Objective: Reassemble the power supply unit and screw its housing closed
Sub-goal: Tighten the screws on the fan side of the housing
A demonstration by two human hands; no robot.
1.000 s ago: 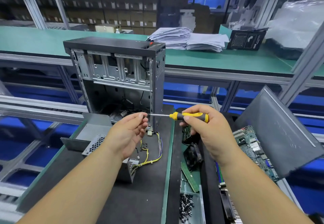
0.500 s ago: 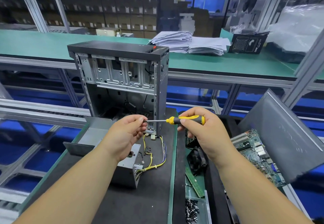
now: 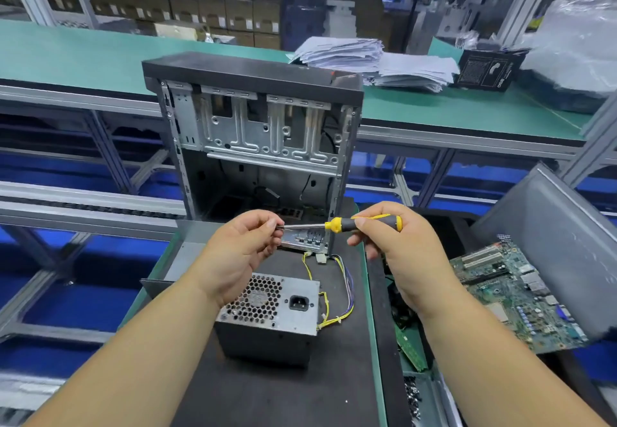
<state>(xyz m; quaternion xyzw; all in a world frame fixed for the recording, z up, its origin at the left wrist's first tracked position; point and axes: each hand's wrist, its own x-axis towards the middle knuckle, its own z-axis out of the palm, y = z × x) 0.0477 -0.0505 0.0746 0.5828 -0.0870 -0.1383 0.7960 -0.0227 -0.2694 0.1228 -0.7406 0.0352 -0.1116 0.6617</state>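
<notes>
Both forearms bare, extended forward, converging at centre. Left hand (image 3: 238,253) raised, fingers curled, fingertips pinching tip of screwdriver (image 3: 347,224) shaft. Right hand (image 3: 397,249) curled round handle, thumb on top, shaft horizontal. Hands level, near each other.

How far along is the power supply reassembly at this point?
Done: the power supply unit looks boxed up, sitting on the black mat with its wires trailing out. In hand: the right hand grips the yellow screwdriver while the left hand pinches at its tip; any screw there is too small to see. Left: driving the housing screws, none visibly being turned yet.
</notes>
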